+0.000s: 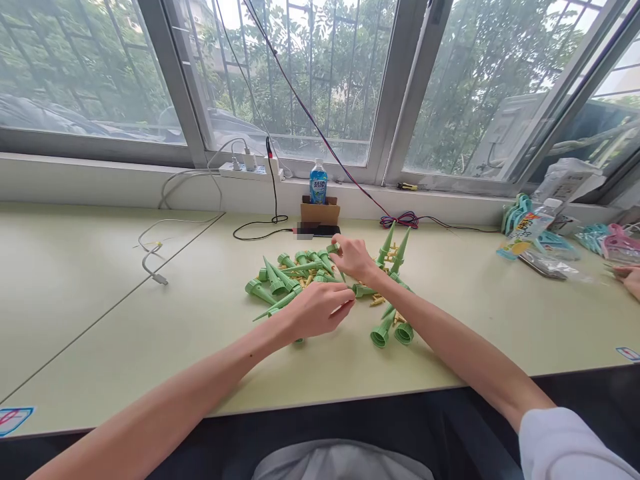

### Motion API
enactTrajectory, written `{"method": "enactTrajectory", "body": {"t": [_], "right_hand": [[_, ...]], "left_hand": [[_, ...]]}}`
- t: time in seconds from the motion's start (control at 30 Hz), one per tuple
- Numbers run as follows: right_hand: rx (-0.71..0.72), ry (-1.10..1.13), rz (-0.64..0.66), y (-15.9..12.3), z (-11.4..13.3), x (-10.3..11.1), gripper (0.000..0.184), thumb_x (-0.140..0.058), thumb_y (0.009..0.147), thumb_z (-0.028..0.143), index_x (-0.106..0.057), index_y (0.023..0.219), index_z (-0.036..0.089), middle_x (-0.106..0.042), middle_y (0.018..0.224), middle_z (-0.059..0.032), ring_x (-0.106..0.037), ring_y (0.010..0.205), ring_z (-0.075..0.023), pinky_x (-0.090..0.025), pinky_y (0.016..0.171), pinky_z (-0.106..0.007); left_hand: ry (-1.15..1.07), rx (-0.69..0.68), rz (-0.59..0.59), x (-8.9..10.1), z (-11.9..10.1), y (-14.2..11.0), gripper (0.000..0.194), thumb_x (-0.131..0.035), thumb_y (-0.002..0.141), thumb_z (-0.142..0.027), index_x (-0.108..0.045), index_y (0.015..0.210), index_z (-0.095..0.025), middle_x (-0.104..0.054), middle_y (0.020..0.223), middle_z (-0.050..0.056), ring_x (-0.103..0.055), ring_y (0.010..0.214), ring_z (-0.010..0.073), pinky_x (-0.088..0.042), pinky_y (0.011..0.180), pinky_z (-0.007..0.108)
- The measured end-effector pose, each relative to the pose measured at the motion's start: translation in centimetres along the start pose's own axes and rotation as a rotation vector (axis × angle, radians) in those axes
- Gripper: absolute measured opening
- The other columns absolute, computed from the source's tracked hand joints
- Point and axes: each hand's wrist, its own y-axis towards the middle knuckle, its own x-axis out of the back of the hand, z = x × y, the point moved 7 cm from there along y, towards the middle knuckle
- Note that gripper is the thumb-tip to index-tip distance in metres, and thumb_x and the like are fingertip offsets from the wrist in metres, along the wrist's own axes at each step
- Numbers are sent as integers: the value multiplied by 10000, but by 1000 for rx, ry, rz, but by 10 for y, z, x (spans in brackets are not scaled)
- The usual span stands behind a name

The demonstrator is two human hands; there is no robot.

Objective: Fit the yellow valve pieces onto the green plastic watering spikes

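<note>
Many green plastic spikes with hollow, cap-like ends lie in a loose pile (pixel 277 283) on the table, mixed with small yellow plastic pieces (pixel 376 301). My right hand (pixel 353 257) is closed at the back of the pile, its fingertips round a green spike (pixel 332 248) whose wide end shows beside them. My left hand (pixel 325 308) is nearer to me, fingers curled together; whatever they hold is hidden. Just right of its fingertips lies another green spike (pixel 363 291). Two spikes (pixel 399 257) point upward beyond my right forearm, and open-ended ones (pixel 383 333) lie in front of it.
A phone (pixel 320 231) lies behind the pile, before a cardboard box (pixel 320 213) and a blue bottle (pixel 318 183). A power strip (pixel 250 171) and cables are at the sill. At right are a tilted bottle (pixel 530 230), bagged hangers (pixel 617 241) and another person's hand (pixel 633 280).
</note>
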Motion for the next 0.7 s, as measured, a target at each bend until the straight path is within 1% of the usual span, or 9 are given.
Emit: {"method": "enactTrajectory", "body": {"t": [0.07,0.17,0.23,0.3,0.37,0.5,0.6,0.67,0.7], "right_hand": [[20,102,-113,-6,0,15,249,-518,878,264,-558,1115,198,-691,798,-14,-602,713,-169,-383,836,-303],[32,267,-237,-22,1,38,243,-533,886,329,-542,1099,211,-690,832,-22,-603,713,-166,-431,730,-267],[39,322,-297,-36,3,50,237,-552,884,372,-540,1067,222,-691,835,-21,-601,700,-163,-458,730,-272],[26,375,-340,-49,4,56,217,-558,883,379,-535,1040,231,-693,840,-19,-610,715,-159,-479,744,-275],[13,435,-352,-59,5,55,219,-567,881,388,-528,1032,234,-694,837,-14,-613,704,-148,-495,733,-268],[53,484,-319,-67,12,44,207,-580,876,384,-540,1017,237,-697,831,-7,-622,693,-137,-503,712,-263],[84,516,-302,-66,17,39,192,-568,890,387,-547,1002,232,-700,859,-20,-648,742,-141,-510,724,-260],[93,522,-308,-66,18,39,204,-561,902,414,-552,965,221,-689,801,-14,-640,707,-138,-504,696,-255],[100,521,-317,-66,18,39,216,-559,907,427,-555,946,214,-679,764,-10,-628,676,-134,-497,674,-251]], "left_hand": [[7,34,-16,-1,4,0,252,-414,942,-181,-592,764,-172,-590,658,13,-508,549,107,-354,518,243],[-28,131,-80,2,13,0,223,-438,934,-196,-587,770,-173,-604,672,10,-533,575,110,-383,549,242],[-88,219,-145,7,21,-1,184,-447,933,-206,-588,818,-177,-623,696,10,-557,598,114,-409,571,240],[-138,349,-184,10,31,-3,124,-469,925,-227,-569,861,-190,-622,680,-6,-559,581,115,-411,550,234],[-181,447,-219,12,38,-5,89,-517,912,-279,-535,951,-202,-650,736,-15,-567,559,108,-426,542,233],[-268,506,-230,11,46,-8,320,-568,889,-341,-423,1150,-227,-672,863,-10,-581,543,96,-438,531,227],[-289,526,-234,9,51,-9,335,-560,895,-357,-395,1157,-230,-652,835,-17,-575,552,98,-435,544,226],[-282,541,-239,10,54,-9,311,-549,902,-357,-405,1149,-234,-626,803,-27,-532,527,91,-414,540,225],[-289,544,-235,10,54,-9,276,-524,917,-348,-410,1142,-238,-598,734,-47,-496,510,91,-398,537,223]]}}
